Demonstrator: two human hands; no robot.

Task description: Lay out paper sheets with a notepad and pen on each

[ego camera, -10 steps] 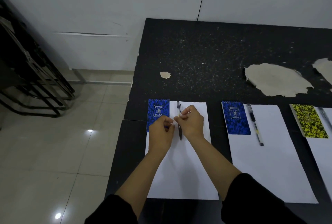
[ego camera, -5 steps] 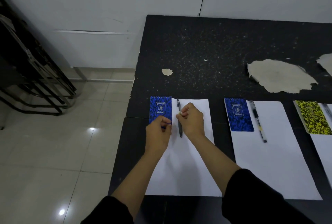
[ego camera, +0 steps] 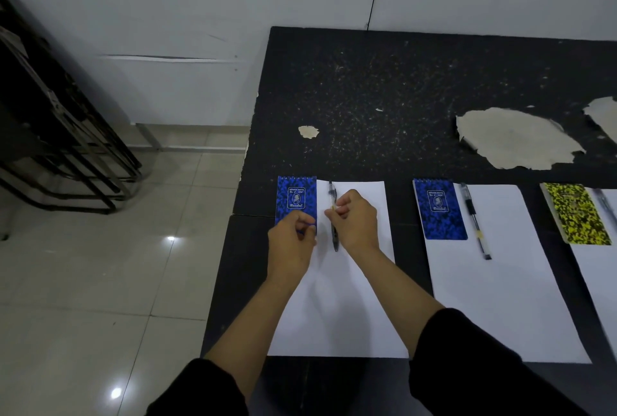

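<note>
Since a second ago your left hand (ego camera: 291,242) has slid left, off the pen and onto the lower corner of the blue spiral notepad (ego camera: 295,199), which it now pinches between thumb and fingers; your right hand (ego camera: 355,220) stays on the black pen (ego camera: 333,215), fingertips pinching its barrel near the middle. You work at a black tabletop (ego camera: 384,92), speckled with pale flecks and peeled in patches that show a beige layer beneath, the largest patch (ego camera: 514,138) lying behind the second sheet. Beyond it stands a white panelled wall (ego camera: 200,15); to your left is a glossy tiled floor (ego camera: 83,282) and a black metal rack (ego camera: 56,135). The pen lies on the left white paper sheet (ego camera: 337,309), its long axis running away from you, almost parallel to the notepad's right edge and just beside it. The notepad sits upright on the sheet's top left corner, spiral at the far end. To the right, a second sheet (ego camera: 500,298) carries another blue notepad (ego camera: 439,208) and a pen (ego camera: 474,220) laid the same way, and a yellow-patterned notepad (ego camera: 576,213) rests on a third sheet (ego camera: 601,278) at the frame's edge.
</note>
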